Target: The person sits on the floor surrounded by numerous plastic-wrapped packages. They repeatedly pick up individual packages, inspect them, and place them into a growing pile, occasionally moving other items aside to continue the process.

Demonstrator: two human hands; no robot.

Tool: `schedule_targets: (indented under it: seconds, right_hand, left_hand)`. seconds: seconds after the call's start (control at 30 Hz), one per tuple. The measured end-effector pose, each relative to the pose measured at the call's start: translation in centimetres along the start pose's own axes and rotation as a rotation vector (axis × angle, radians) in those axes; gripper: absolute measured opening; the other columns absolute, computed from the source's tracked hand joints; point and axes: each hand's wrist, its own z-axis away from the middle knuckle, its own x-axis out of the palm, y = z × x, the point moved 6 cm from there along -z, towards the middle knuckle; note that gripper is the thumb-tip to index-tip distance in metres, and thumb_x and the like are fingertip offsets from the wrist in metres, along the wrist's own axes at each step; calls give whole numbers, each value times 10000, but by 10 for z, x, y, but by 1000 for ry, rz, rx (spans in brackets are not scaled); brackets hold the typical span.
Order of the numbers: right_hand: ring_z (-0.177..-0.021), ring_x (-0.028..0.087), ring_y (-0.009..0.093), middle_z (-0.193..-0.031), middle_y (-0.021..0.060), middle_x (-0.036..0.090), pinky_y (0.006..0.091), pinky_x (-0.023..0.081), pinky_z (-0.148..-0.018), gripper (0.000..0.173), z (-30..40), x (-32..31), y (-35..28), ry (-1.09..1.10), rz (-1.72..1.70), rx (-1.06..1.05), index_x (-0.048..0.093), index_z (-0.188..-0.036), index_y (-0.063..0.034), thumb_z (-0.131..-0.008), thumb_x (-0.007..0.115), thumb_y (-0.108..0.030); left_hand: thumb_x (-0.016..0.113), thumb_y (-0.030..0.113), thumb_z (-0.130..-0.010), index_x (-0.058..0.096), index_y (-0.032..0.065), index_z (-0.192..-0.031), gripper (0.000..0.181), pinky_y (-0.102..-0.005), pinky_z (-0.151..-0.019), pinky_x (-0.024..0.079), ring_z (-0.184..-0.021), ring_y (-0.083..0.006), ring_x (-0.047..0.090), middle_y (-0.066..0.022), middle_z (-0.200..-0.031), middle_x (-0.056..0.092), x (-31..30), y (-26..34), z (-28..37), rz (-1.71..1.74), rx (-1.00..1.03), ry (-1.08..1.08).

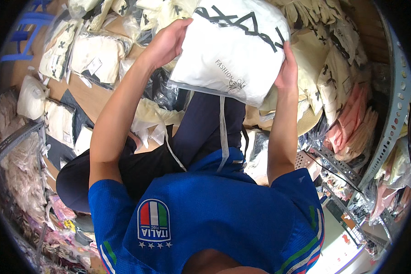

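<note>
A clear plastic bag (pixel 205 65) with a folded white garment inside is held up before me. Black bows or ribbon strips cross the garment's upper part, and printed lettering with a floral motif marks the bag's lower right. My left hand (pixel 169 42) grips the bag's left side, with the fingers partly hidden behind it. On the right edge, my right hand (pixel 287 70) holds the bag with the thumb on the front. Below the bag are my legs in dark trousers (pixel 205 126), with a pale drawstring hanging over them.
Bagged cream garments (pixel 97 56) lie on the brown floor to the left. More cream bags (pixel 335 77) and pink garments (pixel 349 120) are piled at right. Perforated metal shelf posts (pixel 392 113) rise at right; a blue plastic stool (pixel 29 34) stands at upper left.
</note>
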Motion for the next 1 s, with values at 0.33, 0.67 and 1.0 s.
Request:
schedule_targets:
  seconds: [0.33,0.67,1.0]
  right_hand:
    - [-1021,713,242,-1167,178,703,370,597,-875,423,-11,-5,9,24,-13,109,583,-1267,83,-1048,539,-277]
    - [-1341,494,335,-1478,209,475,560,371,-1136,1134,11,17,4,-286,-609,-1,372,-1498,4,-804,466,-889]
    - [-1094,646,185,-1218,115,659,376,553,-904,328,49,66,14,3,126,-183,526,-1301,-14,-1002,615,-113]
  left_hand:
    - [605,263,-1003,449,-35,-1440,552,-341,-1017,516,-1177,-214,635,-136,-1307,633,39,23,25,-113,-17,-5]
    - [680,300,-986,464,-36,-1411,583,-328,-972,531,-1118,-192,654,-151,-1297,637,45,17,18,-158,126,162]
    - [618,377,-1014,439,-35,-1429,611,-345,-980,519,-1181,-209,620,-153,-1345,603,65,-8,17,-15,27,301]
